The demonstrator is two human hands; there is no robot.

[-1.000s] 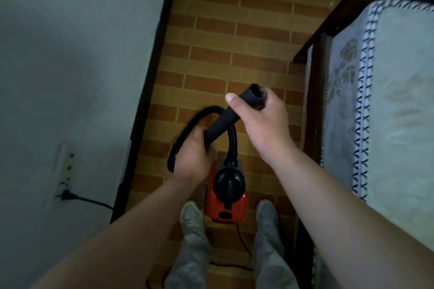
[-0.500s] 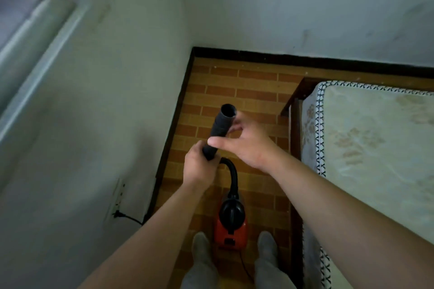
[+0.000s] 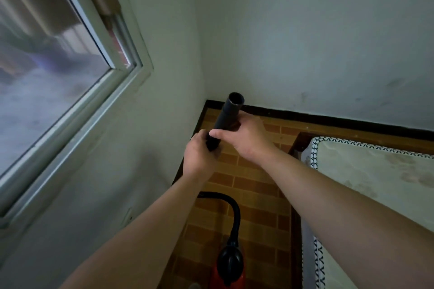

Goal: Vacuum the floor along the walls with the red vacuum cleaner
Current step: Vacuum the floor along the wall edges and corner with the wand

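While both hands lift the black nozzle tube (image 3: 227,119) toward the room's corner, the red vacuum cleaner (image 3: 229,270) stands on the floor below

Wrapped tight round the tube's lower end, the left hand (image 3: 199,156) is closed on it, and the right hand (image 3: 246,138) clasps the tube just above, thumb laid across the front and fingers curled behind. Its open mouth tilts up and away, over the black skirting (image 3: 305,116) at the far edge of the brick-patterned floor (image 3: 256,185). A black hose (image 3: 236,213) arcs from under the left forearm down to the cleaner's dark top, at the floor's near edge beside the bed (image 3: 375,183) on the right. A window (image 3: 58,65) fills the left wall
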